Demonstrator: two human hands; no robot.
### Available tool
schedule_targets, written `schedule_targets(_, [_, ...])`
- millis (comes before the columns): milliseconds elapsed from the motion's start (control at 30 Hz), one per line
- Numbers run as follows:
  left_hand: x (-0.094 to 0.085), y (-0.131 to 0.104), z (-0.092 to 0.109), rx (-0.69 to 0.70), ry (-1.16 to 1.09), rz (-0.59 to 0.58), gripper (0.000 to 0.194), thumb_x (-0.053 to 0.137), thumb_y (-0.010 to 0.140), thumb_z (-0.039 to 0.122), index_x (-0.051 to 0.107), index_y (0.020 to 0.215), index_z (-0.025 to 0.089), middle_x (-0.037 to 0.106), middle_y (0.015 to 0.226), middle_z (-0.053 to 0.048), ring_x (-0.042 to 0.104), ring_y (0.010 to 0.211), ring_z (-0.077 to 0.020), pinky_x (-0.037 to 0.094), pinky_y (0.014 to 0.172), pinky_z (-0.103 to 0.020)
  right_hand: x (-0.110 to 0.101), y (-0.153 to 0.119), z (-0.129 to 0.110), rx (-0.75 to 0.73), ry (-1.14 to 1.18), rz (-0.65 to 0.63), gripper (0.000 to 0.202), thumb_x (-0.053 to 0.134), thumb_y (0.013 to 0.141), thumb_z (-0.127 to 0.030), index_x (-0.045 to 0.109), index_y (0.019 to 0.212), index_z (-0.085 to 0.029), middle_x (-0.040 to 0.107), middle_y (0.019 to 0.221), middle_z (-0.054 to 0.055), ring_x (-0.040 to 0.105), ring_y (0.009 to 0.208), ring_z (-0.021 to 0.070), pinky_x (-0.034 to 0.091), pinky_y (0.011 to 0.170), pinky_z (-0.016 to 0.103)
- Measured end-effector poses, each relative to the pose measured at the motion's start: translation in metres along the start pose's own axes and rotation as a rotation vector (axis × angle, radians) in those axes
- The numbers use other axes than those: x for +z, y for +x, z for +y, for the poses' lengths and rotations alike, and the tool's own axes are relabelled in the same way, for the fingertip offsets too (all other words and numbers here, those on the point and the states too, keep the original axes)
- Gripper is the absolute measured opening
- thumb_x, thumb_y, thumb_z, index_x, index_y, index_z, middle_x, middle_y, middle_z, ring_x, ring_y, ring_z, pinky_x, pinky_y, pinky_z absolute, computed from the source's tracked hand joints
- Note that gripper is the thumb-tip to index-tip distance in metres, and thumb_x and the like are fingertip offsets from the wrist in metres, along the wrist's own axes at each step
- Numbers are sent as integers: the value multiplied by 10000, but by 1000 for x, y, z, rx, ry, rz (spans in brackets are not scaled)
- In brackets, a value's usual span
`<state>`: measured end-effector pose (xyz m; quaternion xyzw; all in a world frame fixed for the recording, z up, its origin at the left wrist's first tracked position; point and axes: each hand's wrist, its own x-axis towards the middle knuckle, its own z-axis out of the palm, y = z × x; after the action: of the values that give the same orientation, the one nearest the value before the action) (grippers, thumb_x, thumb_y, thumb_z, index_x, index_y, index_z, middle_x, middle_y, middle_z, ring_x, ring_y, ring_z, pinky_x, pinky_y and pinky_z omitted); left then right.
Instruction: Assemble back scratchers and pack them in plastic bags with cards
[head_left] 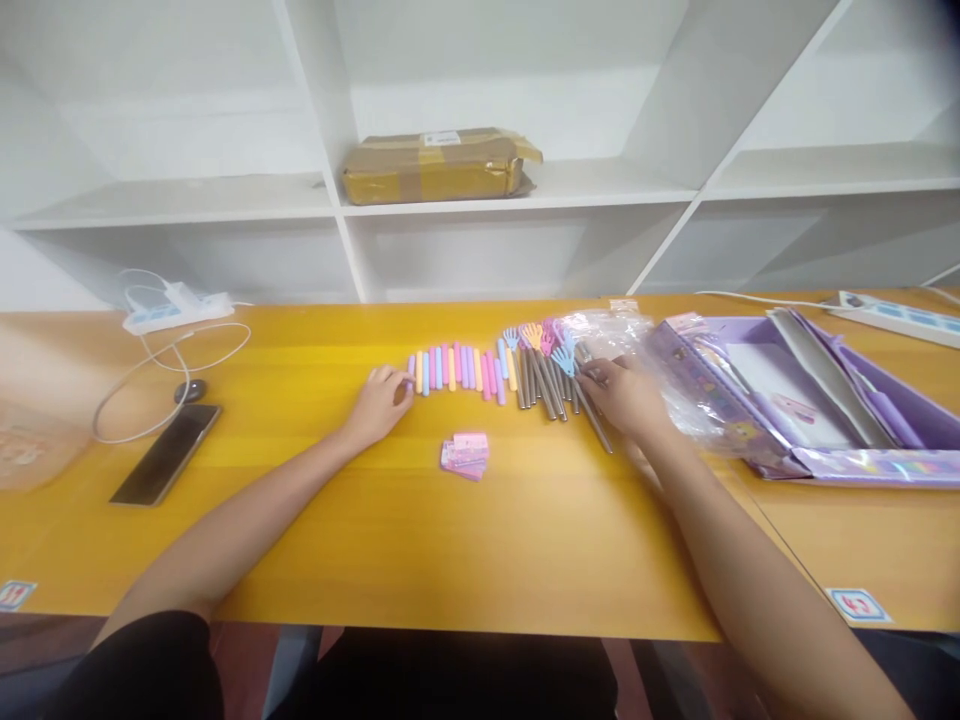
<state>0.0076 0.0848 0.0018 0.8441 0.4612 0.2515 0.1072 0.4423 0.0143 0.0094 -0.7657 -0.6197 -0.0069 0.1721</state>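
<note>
My left hand (381,407) is closed at the left end of a row of short pastel sticks (453,369), its fingertips pinching the outermost purple stick (411,367). The sticks lie side by side in pink, blue, orange and purple. To their right is a pile of metal back scratchers (541,384) with plastic hand-shaped heads (532,336) in blue, orange and pink. At the pile's right side my right hand (624,392) grips one metal back scratcher (598,420) near its upper end; its head is partly hidden. Small pink printed cards (466,456) lie stacked nearer me.
Clear plastic bags (675,375) lie behind my right hand. Beside them stands a purple box (862,465) holding cards and papers. A phone (166,455), a dark round object (190,391) and a power strip (178,312) are left. A taped carton (439,168) sits on the shelf.
</note>
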Motion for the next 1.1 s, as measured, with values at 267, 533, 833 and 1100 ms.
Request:
schedule_targets(267, [-2, -1, 4, -21, 27, -23, 210, 541, 1007, 279, 682, 1152, 221, 641, 1113, -77, 586, 1099, -259, 489, 1014, -409, 5, 1, -4, 34, -21, -16, 290, 575, 924, -405, 698, 805, -171, 697, 851, 136, 593, 712, 226, 394, 673, 341])
schedule_targets(533, [-2, -2, 6, -102, 190, -55, 133, 532, 1006, 269, 648, 1050, 221, 659, 1056, -88, 619, 1015, -269, 498, 931, -405, -6, -3, -12, 6, 185, 159, 200, 570, 887, -371, 585, 758, -220, 666, 746, 66, 534, 652, 188, 357, 651, 319])
schedule_targets(833, [1, -3, 6, -237, 157, -36, 467, 549, 928, 195, 553, 1390, 127, 708, 1230, -181, 677, 1134, -333, 524, 986, -451, -15, -13, -24, -49, 631, 272, 343, 520, 989, -543, 557, 855, -230, 568, 592, -16, 525, 520, 148, 398, 530, 283])
schedule_targets(1100, [-3, -13, 9, -197, -199, 118, 490, 432, 1020, 211, 488, 1499, 121, 701, 1284, -161, 678, 1150, -271, 522, 1060, -436, -40, -26, -66, -47, 1182, -18, 322, 759, 886, -532, 653, 930, -231, 605, 664, -18, 600, 569, 144, 525, 544, 285])
